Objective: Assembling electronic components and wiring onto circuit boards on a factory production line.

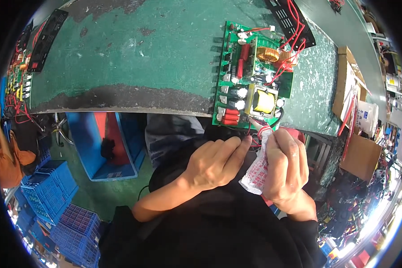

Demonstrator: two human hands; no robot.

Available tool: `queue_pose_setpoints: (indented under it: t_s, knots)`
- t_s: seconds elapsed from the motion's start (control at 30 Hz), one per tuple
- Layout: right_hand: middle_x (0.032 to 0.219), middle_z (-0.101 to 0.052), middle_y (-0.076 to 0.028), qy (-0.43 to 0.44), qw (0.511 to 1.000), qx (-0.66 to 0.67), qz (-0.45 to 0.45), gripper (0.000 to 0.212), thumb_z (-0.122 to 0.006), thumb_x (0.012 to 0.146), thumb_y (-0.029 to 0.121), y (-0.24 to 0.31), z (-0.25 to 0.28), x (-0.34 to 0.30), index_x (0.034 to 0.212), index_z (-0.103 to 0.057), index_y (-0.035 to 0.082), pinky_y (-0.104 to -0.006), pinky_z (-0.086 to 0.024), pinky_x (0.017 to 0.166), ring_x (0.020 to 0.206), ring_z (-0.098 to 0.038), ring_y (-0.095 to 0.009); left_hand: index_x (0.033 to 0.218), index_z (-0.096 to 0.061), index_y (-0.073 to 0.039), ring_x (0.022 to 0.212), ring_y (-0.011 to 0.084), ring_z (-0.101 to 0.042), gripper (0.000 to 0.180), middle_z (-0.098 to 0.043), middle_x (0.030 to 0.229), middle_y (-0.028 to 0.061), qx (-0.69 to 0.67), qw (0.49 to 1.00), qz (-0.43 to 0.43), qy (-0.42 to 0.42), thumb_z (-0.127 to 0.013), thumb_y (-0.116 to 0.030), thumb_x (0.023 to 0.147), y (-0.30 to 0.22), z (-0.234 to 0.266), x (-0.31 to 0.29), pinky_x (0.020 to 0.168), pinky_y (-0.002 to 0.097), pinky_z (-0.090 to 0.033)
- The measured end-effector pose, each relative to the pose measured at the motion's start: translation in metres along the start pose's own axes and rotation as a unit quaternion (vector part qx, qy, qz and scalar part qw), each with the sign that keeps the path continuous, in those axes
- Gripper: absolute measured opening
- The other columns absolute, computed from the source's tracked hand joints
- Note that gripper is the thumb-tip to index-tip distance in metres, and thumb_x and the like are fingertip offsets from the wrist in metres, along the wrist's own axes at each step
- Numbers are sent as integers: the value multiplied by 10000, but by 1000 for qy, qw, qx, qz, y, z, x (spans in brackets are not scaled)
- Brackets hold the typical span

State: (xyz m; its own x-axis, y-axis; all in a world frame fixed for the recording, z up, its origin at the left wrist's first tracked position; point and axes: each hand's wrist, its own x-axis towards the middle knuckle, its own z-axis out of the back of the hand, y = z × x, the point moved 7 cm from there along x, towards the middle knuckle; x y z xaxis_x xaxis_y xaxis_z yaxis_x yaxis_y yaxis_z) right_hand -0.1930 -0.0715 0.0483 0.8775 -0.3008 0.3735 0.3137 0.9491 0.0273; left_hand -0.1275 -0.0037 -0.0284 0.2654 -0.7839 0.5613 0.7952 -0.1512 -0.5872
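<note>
A green circuit board (pixel 287 87) lies at the bench's near edge, crowded with parts. Its yellow transformer (pixel 264 102) and red capacitors (pixel 230 117) sit close to my hands. Wrapped in my right hand (pixel 286 167) is a crumpled white squeeze tube (pixel 255 175) with red print, its narrow tip touching or nearly touching the board's near edge below the transformer. My left hand (pixel 216 161) is closed in a pinch just left of the tube, at a thin red wire (pixel 249 129) by the board's edge. The fingertips partly hide that wire.
A black slotted panel (pixel 286 20) with red wires lies beyond the board; another black panel (pixel 49 40) is at the far left. Cardboard (pixel 344 85) stands at the bench's right edge. Below are a blue bin (pixel 87 147) and blue crates (pixel 51 190). Another person's arm (pixel 6 156) shows at left.
</note>
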Motion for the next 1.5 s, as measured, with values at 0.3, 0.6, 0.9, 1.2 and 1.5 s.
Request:
queue_pose_setpoints:
  t_s: [0.3,0.6,0.9,1.2,1.5]
  knots:
    - [906,-624,-227,-12,1000,-7,-3,288,-663,669,-61,-3,0,5,941,-602,-134,-355,-555,642,745,-642,-314,954,-717,-47,582,158,-589,194,-608,865,45,15,1000,5,19,-688,-76,764,2,-4,-1,493,263,-474]
    - [954,-608,-230,5,1000,-22,18,286,-641,724,-85,5,-1,-1,1001,-606,-142,-378,-550,675,757,-627,-330,1047,-703,-17,550,103,-500,232,-595,886,30,-4,1000,-13,8,-633,-69,832,2,-4,0,459,238,-382]
    - [916,-683,-167,-82,965,152,-198,217,-738,779,-65,-33,9,-23,953,-616,-22,-282,-538,674,751,-677,-241,956,-739,-42,569,139,-555,247,-568,819,29,33,999,-10,-10,-704,1,715,-1,-5,-1,488,263,-464]
    - [926,-590,-103,-243,732,482,-416,107,-549,933,10,-85,2,-47,1026,-533,-41,-310,-577,620,712,-615,-158,983,-699,-34,646,198,-612,303,-612,793,60,11,998,13,-61,-764,-14,688,-3,12,2,549,300,-500]
    - [1046,-648,-137,-363,521,617,-465,171,-549,987,75,-204,-22,-108,1088,-605,-50,-329,-560,866,931,-654,-208,1175,-456,52,912,168,-535,424,-586,1041,131,-321,825,464,-4,-614,-288,977,51,-6,-25,821,328,-442]
